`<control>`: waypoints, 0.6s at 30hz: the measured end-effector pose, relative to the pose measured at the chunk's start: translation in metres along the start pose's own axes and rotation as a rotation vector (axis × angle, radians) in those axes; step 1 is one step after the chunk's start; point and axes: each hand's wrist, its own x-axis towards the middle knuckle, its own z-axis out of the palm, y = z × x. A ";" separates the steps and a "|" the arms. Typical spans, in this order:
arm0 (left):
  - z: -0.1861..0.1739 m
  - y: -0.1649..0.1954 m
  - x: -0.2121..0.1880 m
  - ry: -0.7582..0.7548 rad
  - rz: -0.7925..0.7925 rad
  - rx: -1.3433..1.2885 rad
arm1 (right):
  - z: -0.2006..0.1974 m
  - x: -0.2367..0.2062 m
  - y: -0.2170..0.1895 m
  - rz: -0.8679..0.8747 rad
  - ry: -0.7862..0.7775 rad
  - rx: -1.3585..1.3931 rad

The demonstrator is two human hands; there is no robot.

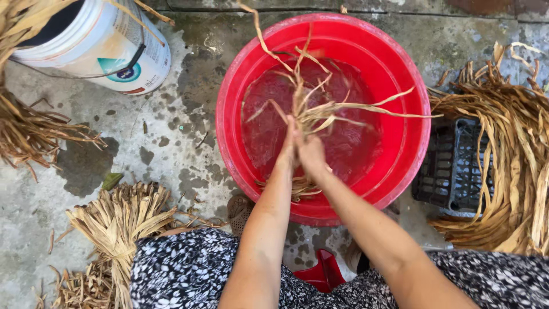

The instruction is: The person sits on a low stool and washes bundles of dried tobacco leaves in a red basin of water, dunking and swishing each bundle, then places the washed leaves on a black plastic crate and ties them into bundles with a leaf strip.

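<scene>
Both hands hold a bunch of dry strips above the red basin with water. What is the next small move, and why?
Probably lower the bunch of dry strips into the water. The left hand and right hand grip it together over the red basin, and most strips stick up and out, above the surface, so they look not yet soaked.

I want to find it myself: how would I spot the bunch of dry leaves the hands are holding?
Find the big red basin of water in the middle. Both hands, left hand and right hand, meet above it, gripping the bunch of dry leaves. Unlike the piles lying on the ground, it is lifted, strands splaying outward.
</scene>
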 end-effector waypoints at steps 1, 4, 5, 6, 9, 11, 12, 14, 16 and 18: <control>0.003 0.007 -0.001 0.003 0.040 -0.052 | 0.002 -0.007 -0.009 -0.200 -0.001 -0.091; 0.022 0.009 -0.004 -0.066 0.060 -0.157 | -0.008 -0.005 -0.032 -0.417 0.017 -0.229; 0.034 0.003 -0.002 -0.107 0.051 -0.178 | -0.020 0.010 -0.039 -0.229 0.052 -0.195; 0.046 -0.003 0.000 -0.147 0.041 -0.200 | -0.034 0.025 -0.043 -0.226 0.144 -0.153; 0.062 -0.010 0.000 -0.243 0.055 -0.214 | -0.058 0.053 -0.040 -0.140 0.090 -0.121; 0.059 -0.002 -0.002 -0.175 0.084 -0.183 | -0.050 0.052 -0.031 -0.115 0.012 -0.083; 0.052 0.007 -0.002 -0.070 0.098 -0.162 | -0.040 0.046 -0.027 -0.103 -0.027 -0.066; 0.037 0.022 -0.006 0.044 0.123 -0.173 | -0.016 0.028 -0.020 -0.322 -0.076 -0.087; 0.027 0.030 -0.005 0.043 0.156 -0.216 | -0.003 0.020 -0.021 -0.329 -0.116 -0.140; 0.028 0.022 -0.002 -0.043 0.155 -0.169 | -0.004 0.025 -0.025 -0.113 -0.146 -0.234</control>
